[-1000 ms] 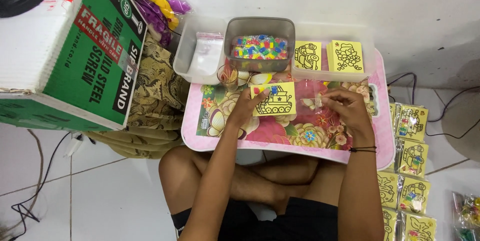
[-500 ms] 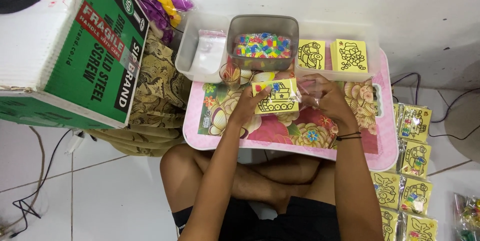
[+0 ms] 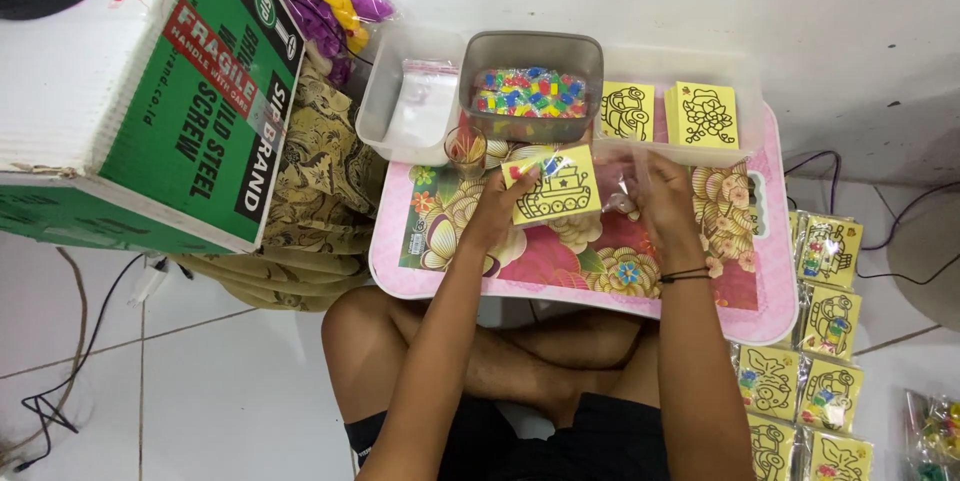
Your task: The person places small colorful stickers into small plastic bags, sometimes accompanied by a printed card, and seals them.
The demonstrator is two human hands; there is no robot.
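Yellow tank card (image 3: 556, 188), pinched in the left hand (image 3: 497, 209), now sits higher and tilted; right hand (image 3: 662, 199) has closed on the clear bag (image 3: 618, 181) beside it.

green cardboard box (image 3: 190, 91) left | grey tub of coloured beads (image 3: 531, 86) | packed yellow cards (image 3: 828, 316) on floor

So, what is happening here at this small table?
A person sits cross-legged at a pink floral lap table. The left hand holds a yellow card with a tank drawing. The right hand holds a clear plastic bag beside it. A tub of coloured beads stands behind.
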